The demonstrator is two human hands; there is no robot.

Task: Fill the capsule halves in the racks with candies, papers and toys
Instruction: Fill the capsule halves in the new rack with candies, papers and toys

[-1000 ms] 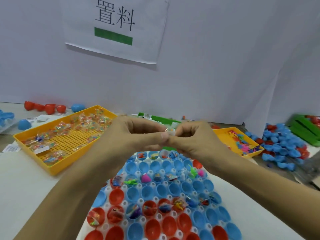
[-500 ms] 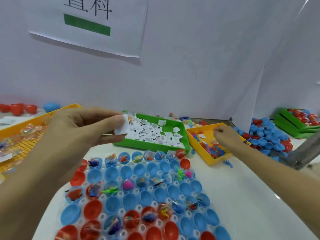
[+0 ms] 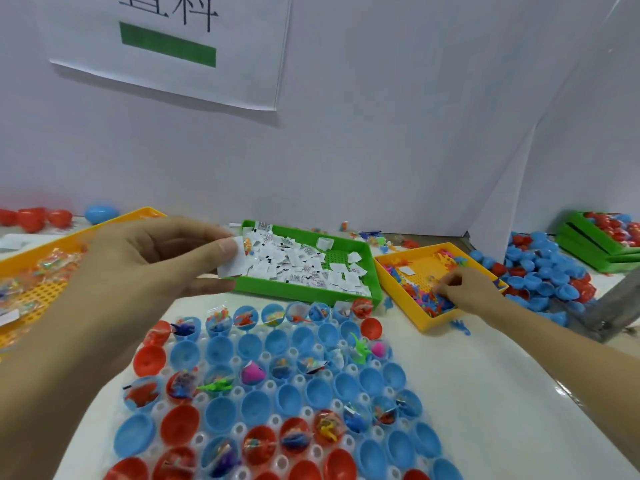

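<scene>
A white desk (image 3: pixel 467 393) backed by a white partition (image 3: pixel 381 133) carries the work, with a paper sign (image 3: pixel 173 46) bearing printed characters and a green bar hanging above the left hand (image 3: pixel 149 258). Below both hands sits a white rack (image 3: pixel 239 429) packed with blue and red capsule halves (image 3: pixel 221 355), some already holding small toys, slips and wrapped sweets, others bare. Under and behind the left hand lies a large yellow tray (image 3: pixel 45 292) of wrapped candies, and past that, by the partition, a few red capsules and one blue one. Just right of the left hand's fingertips stands a green tray (image 3: pixel 298 292) heaped with folded white papers (image 3: pixel 301 265). The left hand, raised over the rack's far edge, pinches one white paper slip (image 3: pixel 233 263) between thumb and fingers, with a speck of orange showing at the slip's upper edge. Beside the green tray, the right hand (image 3: pixel 464 289) reaches into a smaller yellow tray (image 3: pixel 398 275) of tiny coloured toys (image 3: pixel 429 301), its fingers curled down among them; whether they have closed on a toy cannot be told. Beyond the right hand lies a loose heap of blue and red capsule halves (image 3: pixel 543 271), with stacked green trays (image 3: pixel 595 244) farther off.
</scene>
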